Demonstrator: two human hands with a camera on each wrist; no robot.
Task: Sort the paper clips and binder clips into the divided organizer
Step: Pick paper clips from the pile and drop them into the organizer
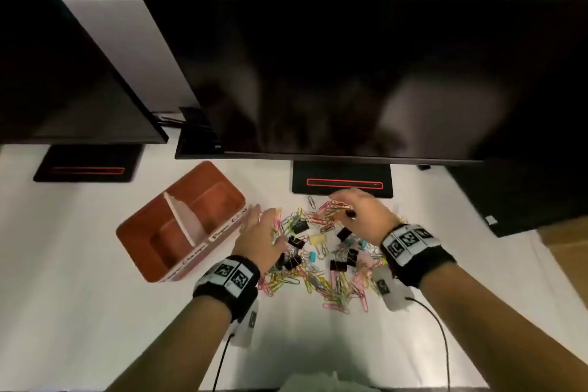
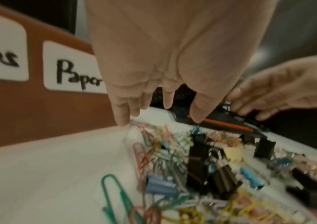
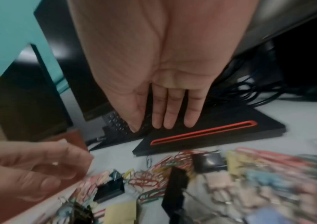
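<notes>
A mixed pile of coloured paper clips (image 1: 321, 283) and binder clips (image 1: 299, 226) lies on the white table. To its left stands the brown divided organizer (image 1: 213, 200), with a white divider; its front wall (image 2: 34, 106) carries a "Paper" label (image 2: 77, 75). My left hand (image 1: 254, 216) hovers over the pile's left edge with straight fingers, holding nothing (image 2: 165, 104). Over the pile's far right side, my right hand (image 1: 342, 205) also holds nothing, fingers extended (image 3: 153, 125). Black binder clips (image 3: 111, 189) and a green paper clip (image 2: 115, 197) lie below the hands.
A large dark monitor (image 1: 350, 73) hangs over the table's far side, its black stand (image 1: 342, 183) just beyond the pile. A second monitor (image 1: 63, 73) and stand (image 1: 86, 167) sit at left. A dark box (image 1: 525, 194) is at right. Cables trail from both wrists.
</notes>
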